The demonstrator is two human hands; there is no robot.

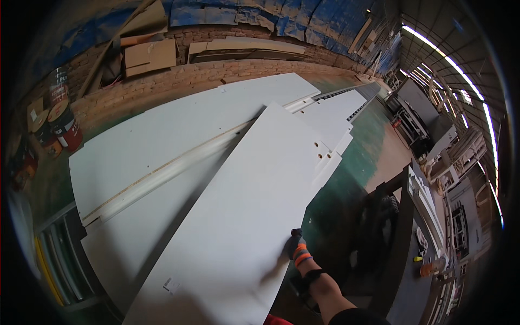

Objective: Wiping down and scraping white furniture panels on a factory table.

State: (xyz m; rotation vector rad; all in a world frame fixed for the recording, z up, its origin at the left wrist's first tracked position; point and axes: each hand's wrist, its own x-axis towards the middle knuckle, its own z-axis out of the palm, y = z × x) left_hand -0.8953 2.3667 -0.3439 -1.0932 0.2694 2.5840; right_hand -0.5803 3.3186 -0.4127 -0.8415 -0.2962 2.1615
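Note:
A long white panel [233, 206] slants across the middle of the view, with a small printed label [171, 285] near its close end. At its right edge is my right hand [298, 245], in a dark glove with orange bands, its fingers closed on the edge. The fingers' undersides are hidden. My left hand is out of view. Under and beside this panel lie more white panels, among them a wide one [179, 135] to the left with a raw chipboard edge. Several drilled holes [319, 156] show on a panel at the right.
Paint drums [66, 127] stand at the far left, near a roller conveyor [59, 265]. Cardboard [150, 58] leans on the brick wall behind. To the right, a dark workbench [414, 281] carries white strips and a yellow-handled tool [417, 259]. Between lies green floor [346, 189].

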